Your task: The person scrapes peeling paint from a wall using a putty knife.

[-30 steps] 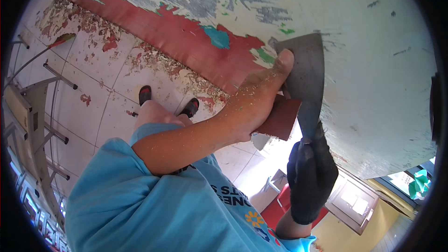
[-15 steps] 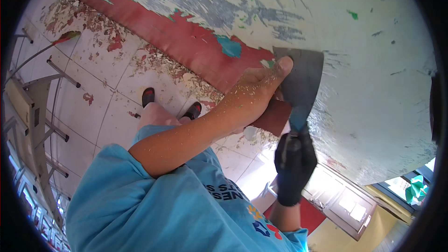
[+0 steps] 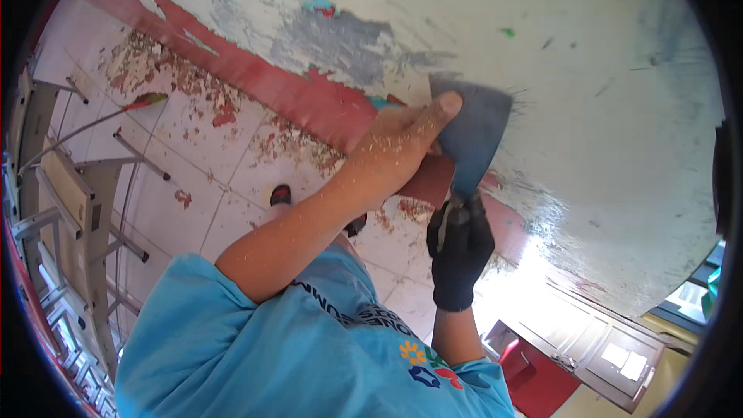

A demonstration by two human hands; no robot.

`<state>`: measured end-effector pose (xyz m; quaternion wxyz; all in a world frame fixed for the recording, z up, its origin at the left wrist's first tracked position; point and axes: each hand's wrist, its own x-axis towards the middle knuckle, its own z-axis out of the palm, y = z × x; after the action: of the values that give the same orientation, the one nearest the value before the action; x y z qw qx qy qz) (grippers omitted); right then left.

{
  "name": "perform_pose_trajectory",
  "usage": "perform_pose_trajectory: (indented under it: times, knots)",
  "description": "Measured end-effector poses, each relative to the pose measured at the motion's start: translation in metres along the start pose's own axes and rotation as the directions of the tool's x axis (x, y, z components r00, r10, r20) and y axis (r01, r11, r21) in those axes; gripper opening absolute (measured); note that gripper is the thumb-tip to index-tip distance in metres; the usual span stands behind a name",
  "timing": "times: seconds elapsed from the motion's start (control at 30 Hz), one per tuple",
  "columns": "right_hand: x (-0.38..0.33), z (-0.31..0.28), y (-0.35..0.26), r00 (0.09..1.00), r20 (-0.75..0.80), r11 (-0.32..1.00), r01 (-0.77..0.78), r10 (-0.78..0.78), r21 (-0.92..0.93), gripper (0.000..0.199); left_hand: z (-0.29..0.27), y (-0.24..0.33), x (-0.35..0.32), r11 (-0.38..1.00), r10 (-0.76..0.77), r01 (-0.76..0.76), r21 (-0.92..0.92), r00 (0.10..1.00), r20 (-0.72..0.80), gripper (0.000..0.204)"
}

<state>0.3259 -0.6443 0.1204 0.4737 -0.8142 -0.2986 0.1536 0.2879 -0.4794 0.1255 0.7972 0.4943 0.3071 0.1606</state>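
While pressed to the wall (image 3: 588, 70), both hands on the scraper (image 3: 474, 133): left hand (image 3: 395, 156) on its blade, gloved right hand (image 3: 458, 251) clenching its handle.

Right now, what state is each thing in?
scraper: blade flat against the wall, handle gripped.
left hand: bare, dusty, fingers pressing the blade.
right hand: black-gloved, closed on the handle.
wall: paint partly scraped, grey patches bared.
floor: littered with paint flakes.

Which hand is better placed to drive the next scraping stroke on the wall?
Right. The gloved right hand wraps the scraper handle, so it likely steers the stroke; the bare left hand only presses the blade flat against the wall.
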Motion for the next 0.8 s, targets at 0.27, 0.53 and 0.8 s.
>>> perform_pose_trajectory:
  times: [0.27,0.53,0.8]
  knots:
    - [-0.008,-0.003,-0.028,0.99,-0.013,0.959,-0.134,0.142,0.251,0.032,0.004,0.004,-0.008,1.0,-0.013,0.015,-0.024,0.995,0.1,0.056]
    - [0.009,-0.009,-0.077,0.995,-0.041,0.992,-0.087,0.091,0.09,0.034,0.004,0.026,-0.014,0.891,-0.158,0.221,-0.397,0.97,0.186,0.05]
    - [0.002,-0.018,-0.091,0.957,-0.063,0.952,-0.274,0.284,0.137,0.026,0.023,0.012,-0.007,0.916,0.094,-0.048,-0.398,0.991,0.096,0.052]
